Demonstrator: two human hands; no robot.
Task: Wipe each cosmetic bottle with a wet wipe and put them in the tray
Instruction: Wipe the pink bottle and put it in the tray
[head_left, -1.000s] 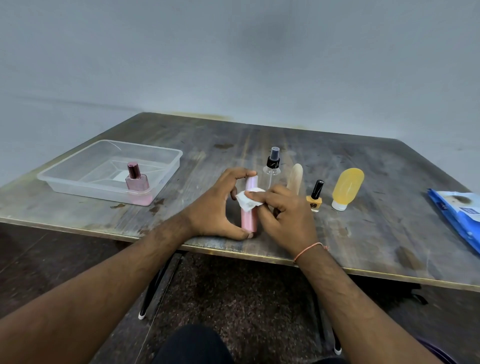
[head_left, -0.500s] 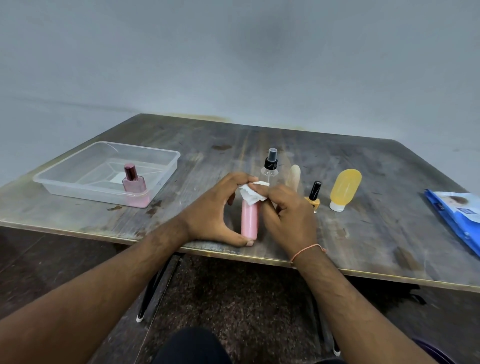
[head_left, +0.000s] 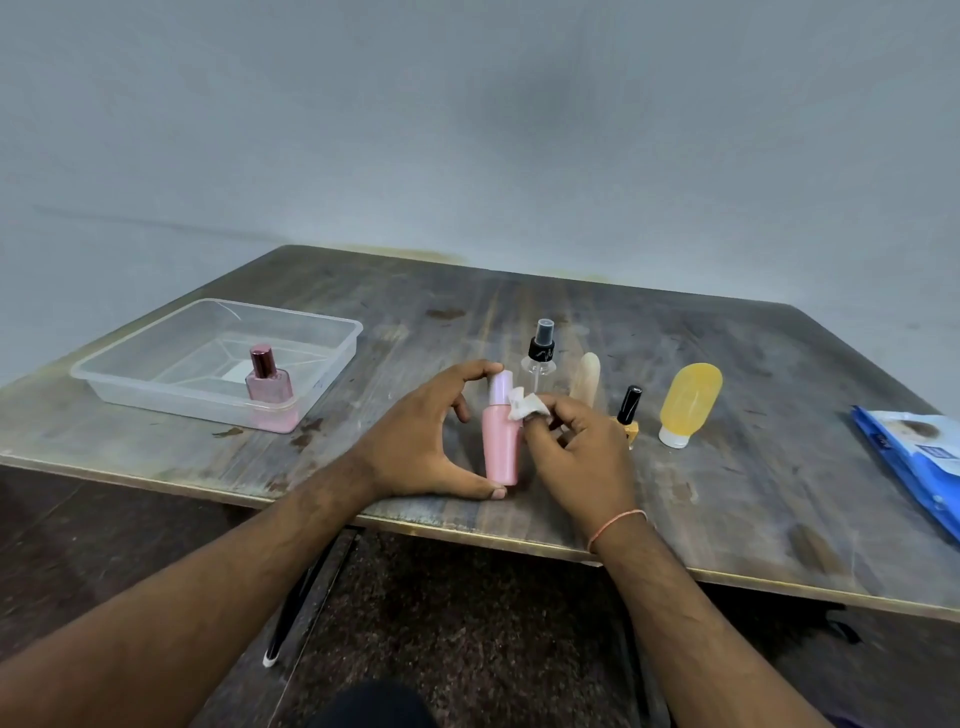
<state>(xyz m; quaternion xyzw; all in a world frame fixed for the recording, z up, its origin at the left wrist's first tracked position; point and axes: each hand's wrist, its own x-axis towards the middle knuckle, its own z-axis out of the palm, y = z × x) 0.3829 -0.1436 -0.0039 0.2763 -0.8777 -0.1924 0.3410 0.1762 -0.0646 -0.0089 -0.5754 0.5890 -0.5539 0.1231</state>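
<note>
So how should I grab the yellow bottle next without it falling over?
Probably by its wide yellow body, coming from the right. The yellow bottle stands upside down on its small white cap and leans a little, so a low grip could tip it. The nail polish bottle stands close on its left; the right side is free.

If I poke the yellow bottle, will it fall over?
Probably. The yellow bottle stands on its small white cap, with the wide end up, so it looks top-heavy and easy to tip. It looks like soft plastic, so it likely wouldn't break. Its rounded body might then roll.
</note>
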